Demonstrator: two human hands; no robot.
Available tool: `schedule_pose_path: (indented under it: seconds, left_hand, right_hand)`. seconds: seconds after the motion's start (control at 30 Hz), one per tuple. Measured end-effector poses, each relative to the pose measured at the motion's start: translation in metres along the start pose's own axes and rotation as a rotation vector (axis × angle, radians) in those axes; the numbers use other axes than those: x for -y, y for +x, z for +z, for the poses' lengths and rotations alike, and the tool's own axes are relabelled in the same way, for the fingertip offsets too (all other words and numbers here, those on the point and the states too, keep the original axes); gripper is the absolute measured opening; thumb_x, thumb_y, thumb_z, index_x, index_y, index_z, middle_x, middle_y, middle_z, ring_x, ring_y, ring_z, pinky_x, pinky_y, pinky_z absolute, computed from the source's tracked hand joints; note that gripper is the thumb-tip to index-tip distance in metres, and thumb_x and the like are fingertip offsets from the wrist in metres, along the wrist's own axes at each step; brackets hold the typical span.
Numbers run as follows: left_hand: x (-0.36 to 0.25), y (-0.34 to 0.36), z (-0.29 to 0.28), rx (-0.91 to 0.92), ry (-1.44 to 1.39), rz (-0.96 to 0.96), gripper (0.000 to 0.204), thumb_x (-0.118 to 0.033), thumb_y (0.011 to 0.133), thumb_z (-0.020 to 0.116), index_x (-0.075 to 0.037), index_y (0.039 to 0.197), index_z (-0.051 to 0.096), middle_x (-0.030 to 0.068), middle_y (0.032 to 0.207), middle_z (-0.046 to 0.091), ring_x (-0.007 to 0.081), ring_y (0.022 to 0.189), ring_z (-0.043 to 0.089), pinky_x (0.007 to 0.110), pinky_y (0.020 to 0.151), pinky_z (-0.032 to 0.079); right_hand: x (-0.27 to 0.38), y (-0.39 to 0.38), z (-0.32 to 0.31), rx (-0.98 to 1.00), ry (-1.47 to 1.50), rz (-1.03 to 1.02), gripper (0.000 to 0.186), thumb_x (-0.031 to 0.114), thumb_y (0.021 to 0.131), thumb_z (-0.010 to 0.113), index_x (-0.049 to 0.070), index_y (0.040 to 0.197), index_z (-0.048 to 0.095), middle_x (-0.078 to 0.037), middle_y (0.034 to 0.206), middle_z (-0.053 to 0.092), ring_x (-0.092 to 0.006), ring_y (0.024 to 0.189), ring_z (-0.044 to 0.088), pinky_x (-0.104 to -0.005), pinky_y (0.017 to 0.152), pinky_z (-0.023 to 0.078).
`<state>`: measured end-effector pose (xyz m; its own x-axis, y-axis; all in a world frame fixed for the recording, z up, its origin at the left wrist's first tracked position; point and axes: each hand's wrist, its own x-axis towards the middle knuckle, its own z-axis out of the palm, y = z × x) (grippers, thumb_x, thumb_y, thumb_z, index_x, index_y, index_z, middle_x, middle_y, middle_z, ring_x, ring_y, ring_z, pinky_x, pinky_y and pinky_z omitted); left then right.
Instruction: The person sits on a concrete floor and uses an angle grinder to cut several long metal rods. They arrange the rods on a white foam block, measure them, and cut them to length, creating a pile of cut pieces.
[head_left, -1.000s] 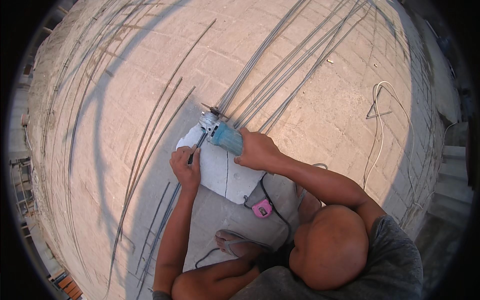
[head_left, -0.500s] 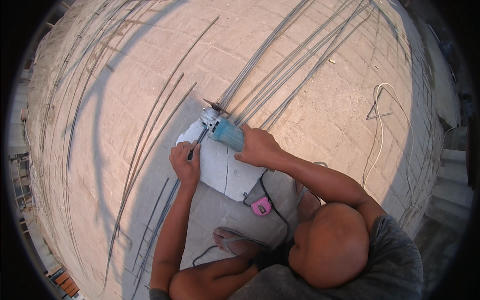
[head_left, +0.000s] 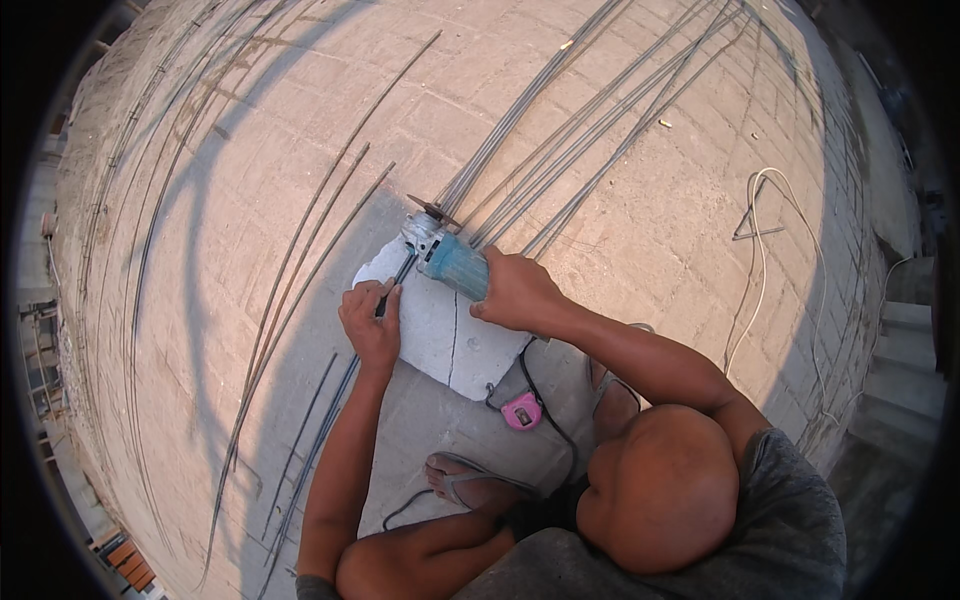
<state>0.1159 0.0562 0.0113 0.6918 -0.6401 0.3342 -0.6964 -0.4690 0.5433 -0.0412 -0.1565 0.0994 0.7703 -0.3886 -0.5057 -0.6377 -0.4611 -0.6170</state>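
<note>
In my right hand [head_left: 520,290] is a teal angle grinder [head_left: 455,268], its fingers wrapped round the body. The grinder's thin cutting disc [head_left: 432,209] lies across the near end of a bundle of steel rods [head_left: 490,155]. My left hand [head_left: 370,320] is closed round dark steel rods [head_left: 400,272], just below the grinder's metal head. These rods appear to run on under my wrist to the lower left. Beneath both hands lies a pale, cracked slab [head_left: 430,335]. Whether the disc touches a rod, I cannot tell.
A pink tape measure [head_left: 521,411] rests near the slab's lower edge, beside a black cord [head_left: 560,435]. Several long rods [head_left: 310,255] lie to the left. A pale cable [head_left: 765,260] loops over a bent rod [head_left: 757,234] at the right. My sandalled foot [head_left: 475,482] is close by.
Hardly anything differs. The disc sits very slightly higher, and the rods below my left wrist have shifted a little. A small bright fleck now shows by the far rods.
</note>
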Motion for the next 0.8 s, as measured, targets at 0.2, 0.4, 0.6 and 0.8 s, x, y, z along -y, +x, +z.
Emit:
schedule_pose_path:
  seconds: [0.2,0.4,0.6,0.8]
  left_hand:
    - [0.002,-0.001,0.001,-0.013,-0.01,0.004,0.015,-0.013,0.088,0.083,-0.007,0.102,0.081,0.0071,0.098,0.071,0.0243,0.095,0.062,0.039,0.088,0.045]
    - [0.001,0.0,0.0,-0.014,-0.006,0.012,0.015,-0.012,0.088,0.083,-0.007,0.101,0.081,0.007,0.098,0.071,0.0245,0.095,0.063,0.039,0.088,0.045]
    - [-0.001,0.0,0.0,-0.009,-0.016,-0.001,0.014,-0.013,0.088,0.082,-0.007,0.101,0.081,0.007,0.099,0.072,0.0244,0.095,0.063,0.039,0.089,0.045]
    - [0.004,-0.002,0.002,-0.03,-0.016,0.031,0.013,-0.017,0.091,0.081,-0.01,0.102,0.08,0.0031,0.099,0.07,0.0222,0.095,0.06,0.037,0.087,0.041]
  right_hand:
    - [0.0,0.003,0.003,-0.011,-0.016,-0.01,0.066,0.027,0.075,0.084,-0.007,0.125,0.059,-0.03,0.106,0.072,-0.0447,0.103,0.073,-0.0496,0.09,0.059]
    - [0.001,0.007,0.002,-0.014,-0.02,-0.025,0.068,0.028,0.074,0.085,-0.008,0.124,0.059,-0.031,0.106,0.072,-0.0449,0.102,0.073,-0.049,0.091,0.058]
    - [0.003,0.016,0.003,-0.019,-0.032,-0.031,0.068,0.029,0.073,0.086,-0.009,0.123,0.06,-0.031,0.105,0.072,-0.0453,0.102,0.072,-0.0479,0.091,0.058]
    - [0.007,0.023,0.005,-0.023,-0.053,-0.046,0.065,0.03,0.074,0.086,-0.007,0.121,0.061,-0.029,0.107,0.073,-0.0427,0.104,0.073,-0.0472,0.091,0.059]
